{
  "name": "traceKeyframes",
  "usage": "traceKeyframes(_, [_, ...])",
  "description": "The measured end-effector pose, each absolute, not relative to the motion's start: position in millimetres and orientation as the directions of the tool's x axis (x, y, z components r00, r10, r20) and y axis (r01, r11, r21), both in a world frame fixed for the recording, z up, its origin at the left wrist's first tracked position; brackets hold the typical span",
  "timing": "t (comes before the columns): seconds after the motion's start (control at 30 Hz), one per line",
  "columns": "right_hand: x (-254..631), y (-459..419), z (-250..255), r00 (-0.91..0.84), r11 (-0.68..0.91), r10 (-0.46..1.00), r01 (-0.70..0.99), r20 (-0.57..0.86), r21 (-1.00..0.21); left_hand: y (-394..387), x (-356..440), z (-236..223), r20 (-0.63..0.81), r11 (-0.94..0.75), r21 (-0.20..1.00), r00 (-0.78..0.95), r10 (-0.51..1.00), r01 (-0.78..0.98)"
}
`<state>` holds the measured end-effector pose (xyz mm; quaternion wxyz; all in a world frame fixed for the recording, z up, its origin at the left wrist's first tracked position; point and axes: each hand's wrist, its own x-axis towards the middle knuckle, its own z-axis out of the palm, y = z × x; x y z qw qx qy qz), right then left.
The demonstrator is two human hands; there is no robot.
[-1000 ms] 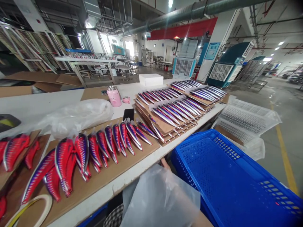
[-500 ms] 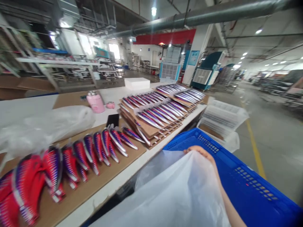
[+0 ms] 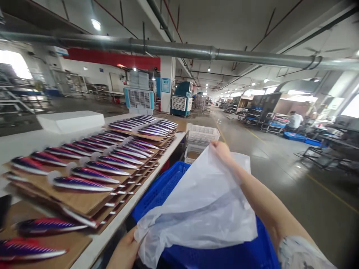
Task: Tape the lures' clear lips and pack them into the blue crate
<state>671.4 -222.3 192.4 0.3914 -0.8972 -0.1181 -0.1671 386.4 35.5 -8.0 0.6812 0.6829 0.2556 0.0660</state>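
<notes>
A translucent white plastic sheet or bag (image 3: 202, 198) is stretched between my two hands above a blue crate (image 3: 168, 186). My right hand (image 3: 221, 150) pinches its upper edge, with the arm reaching out over the crate's right side. Low at the left, my left hand (image 3: 127, 246) grips the near corner of the plastic. The crate stands on the right of the table, and much of its inside is hidden under the plastic.
Left of me, fish-shaped purple, red and silver pieces (image 3: 95, 168) lie in rows on stacked cardboard sheets (image 3: 78, 198). A white box (image 3: 70, 121) stands behind them. White plastic baskets (image 3: 203, 134) are beyond the crate. A person (image 3: 295, 121) sits far right.
My view has turned right. My right hand has raised the plastic and spread it across the crate; my left hand has come into view holding its near corner.
</notes>
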Motion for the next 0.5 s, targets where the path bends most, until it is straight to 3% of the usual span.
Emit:
traceKeyframes(0.13, [708, -196, 115, 0.976, -0.816, 0.091, 0.186, 0.196, -0.548, 65, 407, -46, -0.219, -0.32, 0.868, 0.872, 0.438, 0.378])
traceKeyframes(0.23, [724, -177, 65, 0.994, -0.86, 0.074, 0.104, 0.079, -0.499, 89, 414, -42, -0.071, -0.658, 0.617, 0.864, 0.499, 0.431])
traceKeyframes(0.3, [730, -170, 38, 0.998, -0.879, 0.056, 0.055, 0.012, -0.473, 88, 418, -31, 0.163, -0.824, 0.418, 0.861, 0.481, 0.381])
traceKeyframes(0.37, [735, -168, 17, 0.998, -0.893, 0.041, 0.018, -0.041, -0.449, 71, 422, -23, 0.378, -0.934, 0.241, 0.861, 0.339, 0.262])
traceKeyframes(0.4, [737, -169, 8, 0.997, -0.899, 0.039, 0.008, -0.061, -0.438, 59, 424, -21, 0.4, -0.971, 0.179, 0.89, 0.22, 0.16])
traceKeyframes(0.43, [738, -170, 0, 0.996, -0.904, 0.043, 0.006, -0.076, -0.428, 45, 427, -21, 0.348, -0.989, 0.147, 0.934, 0.081, 0.031])
traceKeyframes(0.5, [737, -172, -10, 0.993, -0.909, 0.075, 0.032, -0.087, -0.416, 15, 436, -25, 0.104, -0.966, 0.175, 0.979, -0.174, -0.19])
